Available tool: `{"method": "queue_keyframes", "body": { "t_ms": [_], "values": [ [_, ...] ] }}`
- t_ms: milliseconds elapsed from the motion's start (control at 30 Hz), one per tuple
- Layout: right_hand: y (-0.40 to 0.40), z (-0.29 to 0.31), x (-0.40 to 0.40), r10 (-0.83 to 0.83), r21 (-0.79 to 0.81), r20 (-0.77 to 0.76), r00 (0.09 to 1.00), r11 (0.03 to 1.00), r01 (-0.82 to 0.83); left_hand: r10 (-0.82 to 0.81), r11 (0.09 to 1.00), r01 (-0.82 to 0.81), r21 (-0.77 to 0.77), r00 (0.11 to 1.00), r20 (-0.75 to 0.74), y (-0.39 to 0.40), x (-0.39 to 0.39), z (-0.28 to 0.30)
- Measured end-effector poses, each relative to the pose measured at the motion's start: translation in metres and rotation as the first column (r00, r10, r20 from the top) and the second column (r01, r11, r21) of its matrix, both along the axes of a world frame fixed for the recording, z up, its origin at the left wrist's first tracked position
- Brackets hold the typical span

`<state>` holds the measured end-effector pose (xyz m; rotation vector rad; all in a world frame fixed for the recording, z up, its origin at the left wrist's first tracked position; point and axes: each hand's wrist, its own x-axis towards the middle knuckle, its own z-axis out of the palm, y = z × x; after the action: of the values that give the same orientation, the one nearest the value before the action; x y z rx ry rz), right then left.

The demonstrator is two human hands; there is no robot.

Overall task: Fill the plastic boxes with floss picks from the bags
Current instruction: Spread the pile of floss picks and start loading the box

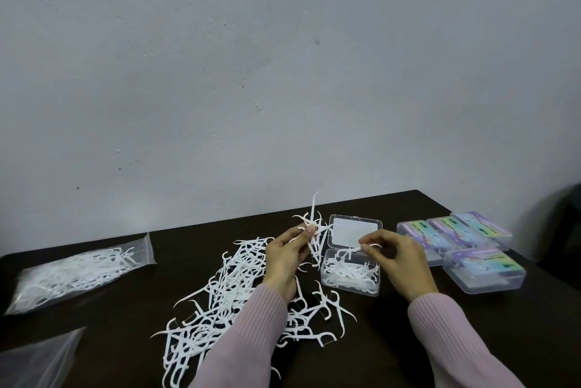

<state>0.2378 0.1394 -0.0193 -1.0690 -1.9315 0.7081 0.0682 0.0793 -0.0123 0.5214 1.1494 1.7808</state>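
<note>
left hand: grips bunch of floss picks | right hand: pinches single pick over open box | loose pile on table

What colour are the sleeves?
Pale pink, ribbed knit, on both sleeves; the head view shows them clearly.

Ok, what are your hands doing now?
Left hand grips picks. Right hand drops one pick into open box. Nothing in the way.
</note>
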Motion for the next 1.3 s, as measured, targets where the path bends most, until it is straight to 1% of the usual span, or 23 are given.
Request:
{"method": "queue_keyframes", "body": {
  "t_ms": [100, 133, 233, 300, 367, 600, 767, 833, 1000, 1100, 1200, 1300],
  "values": [
    [0.001, -0.005, -0.001, 0.029, -0.056, 0.125, 0.992, 0.998, -0.022, -0.001, 1.000, 0.001, -0.003, 1.000, 0.003, -0.001, 0.000, 0.000],
    [0.001, -0.007, -0.002, 0.034, -0.053, 0.180, 0.983, 0.998, -0.025, -0.001, 1.000, 0.001, -0.003, 1.000, 0.000, -0.001, -0.001, 0.000],
    [-0.001, -0.007, -0.004, 0.035, -0.006, 0.346, 0.937, 0.999, -0.035, -0.003, 1.000, 0.003, -0.005, 1.000, 0.001, -0.001, 0.000, 0.000],
    [-0.004, -0.005, -0.005, 0.001, 0.045, 0.402, 0.916, 0.999, -0.021, -0.003, 1.000, 0.003, -0.003, 1.000, -0.003, -0.001, -0.001, 0.000],
    [-0.007, -0.003, -0.005, -0.032, 0.088, 0.423, 0.906, 0.996, -0.006, -0.003, 1.000, 0.003, -0.002, 1.000, -0.002, -0.001, -0.001, 0.000],
    [-0.008, -0.002, -0.005, -0.089, 0.121, 0.415, 0.906, 0.992, 0.042, -0.001, 1.000, 0.001, -0.003, 1.000, 0.010, -0.001, -0.001, 0.000],
    [-0.008, -0.004, -0.014, -0.187, 0.242, 0.398, 0.898, 0.966, 0.094, 0.011, 1.000, -0.011, 0.004, 0.999, 0.030, -0.001, -0.004, 0.002],
    [-0.008, -0.001, -0.022, -0.201, 0.246, 0.397, 0.896, 0.963, 0.107, 0.012, 1.000, -0.012, -0.003, 1.000, 0.020, -0.001, -0.004, 0.001],
    [-0.004, -0.001, -0.051, -0.291, 0.233, 0.551, 0.782, 0.954, 0.190, 0.020, 1.000, -0.020, -0.004, 1.000, -0.001, 0.000, -0.006, -0.001],
    [-0.002, -0.003, -0.060, -0.348, 0.215, 0.533, 0.771, 0.937, 0.275, 0.020, 1.000, -0.020, -0.004, 1.000, 0.009, 0.001, -0.007, -0.002],
    [0.000, -0.004, -0.061, -0.332, 0.105, 0.418, 0.845, 0.942, 0.318, 0.020, 1.000, -0.020, 0.000, 1.000, 0.010, 0.002, -0.009, -0.003],
    [0.001, 0.003, -0.053, -0.285, 0.023, 0.253, 0.925, 0.957, 0.289, 0.020, 1.000, -0.020, -0.006, 1.000, -0.005, 0.003, -0.011, -0.006]
  ]
}}
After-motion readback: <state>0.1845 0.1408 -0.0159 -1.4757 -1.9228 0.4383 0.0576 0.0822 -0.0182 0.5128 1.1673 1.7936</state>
